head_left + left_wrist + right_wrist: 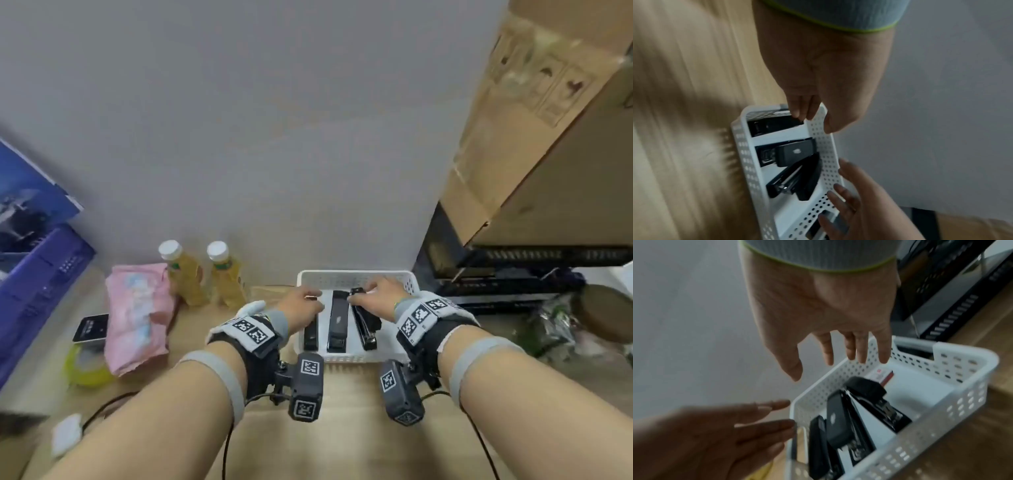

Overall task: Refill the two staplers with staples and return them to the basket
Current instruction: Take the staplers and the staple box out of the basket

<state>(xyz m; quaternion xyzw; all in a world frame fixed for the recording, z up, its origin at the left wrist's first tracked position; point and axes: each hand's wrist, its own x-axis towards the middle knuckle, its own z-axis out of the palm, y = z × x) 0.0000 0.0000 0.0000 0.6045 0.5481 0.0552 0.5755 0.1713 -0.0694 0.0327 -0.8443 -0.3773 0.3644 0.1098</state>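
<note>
A white perforated basket (356,274) (740,146) (970,363) stands on the wooden desk against the wall. Three black staplers lie in it side by side: left (311,332) (772,125), middle (337,318) (835,418), and right (366,329) (797,178), which lies tilted and looks hinged open. A small red and white box (881,374) lies at the basket's far end. My left hand (305,303) (812,116) reaches over the left stapler, its fingertips touching that stapler's far end. My right hand (376,294) (838,363) hovers over the right stapler with fingers spread, holding nothing.
Two bottles of yellow drink (185,274) and a pink packet (137,315) stand left of the basket, with a phone (90,329) and a yellow tape roll (85,366) beyond. A blue crate (34,291) is far left. Black equipment (513,267) and a cardboard box (548,137) crowd the right.
</note>
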